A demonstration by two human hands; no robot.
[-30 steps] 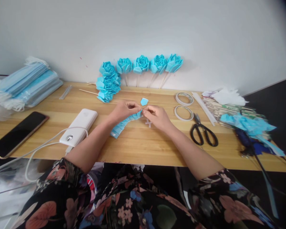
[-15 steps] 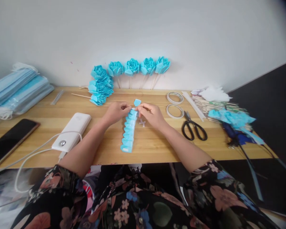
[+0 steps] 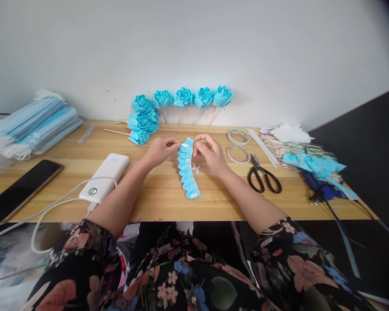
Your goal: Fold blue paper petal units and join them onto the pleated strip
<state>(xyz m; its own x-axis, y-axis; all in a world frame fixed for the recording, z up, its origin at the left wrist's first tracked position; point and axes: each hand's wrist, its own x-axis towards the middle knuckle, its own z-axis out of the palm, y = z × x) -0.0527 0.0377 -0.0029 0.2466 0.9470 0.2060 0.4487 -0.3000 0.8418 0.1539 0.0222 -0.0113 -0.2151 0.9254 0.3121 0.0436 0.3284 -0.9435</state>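
A strip of overlapping light-blue petals, with small white patches on it, runs down the wooden table between my hands. At its top edge my left hand is closed, thumb and forefinger pinched at the left corner. Opposite it, my right hand has its fingers bent and closed at the right edge of the same end; the exact contact is hard to see. A single blue petal lies against the strip's top. Little white strips rest crosswise beside the strip, under my right hand.
Blue flowers on sticks lean against the wall, and more flowers are heaped left of them. Rolls of tape and black-handled scissors lie right. Leftward are a white power bank, a phone and stacked masks.
The strip's lower end has swung right, so it now curves. The single petal, apart from the strip before, now meets its top end. The camera view has shifted slightly.
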